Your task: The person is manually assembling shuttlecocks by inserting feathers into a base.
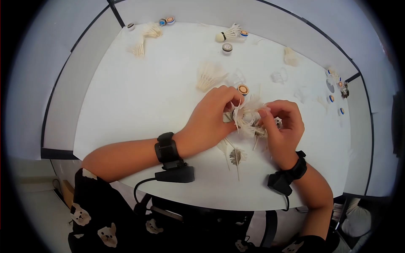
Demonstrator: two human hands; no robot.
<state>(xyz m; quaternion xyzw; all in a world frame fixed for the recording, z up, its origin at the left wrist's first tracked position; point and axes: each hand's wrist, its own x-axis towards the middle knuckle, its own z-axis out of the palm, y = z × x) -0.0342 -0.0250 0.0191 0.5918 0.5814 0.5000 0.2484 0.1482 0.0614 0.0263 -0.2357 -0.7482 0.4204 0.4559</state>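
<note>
Near the middle of the table, a worn feather shuttlecock (pixel 248 114) with ragged white feathers is held between my hands. My left hand (pixel 207 113) is closed around its base end, with the base mostly hidden by the fingers. From the other side, my right hand (pixel 287 122) pinches at the feather ends with thumb and forefinger. Loose feathers (pixel 236 157), one with a dark patch, lie on the table just below. A round base with an orange-brown label (pixel 242 89) sits beyond my left fingers. Left of it lies a detached feather skirt (pixel 210 76).
On the white table (pixel 126 105), a shuttlecock (pixel 228 33) and a round base (pixel 227 49) lie at the back. Feather skirts (pixel 152 30) and small bases (pixel 170 20) are at the far left. Several labelled bases (pixel 330 98) line the right side. Low grey panels (pixel 76 92) border the table.
</note>
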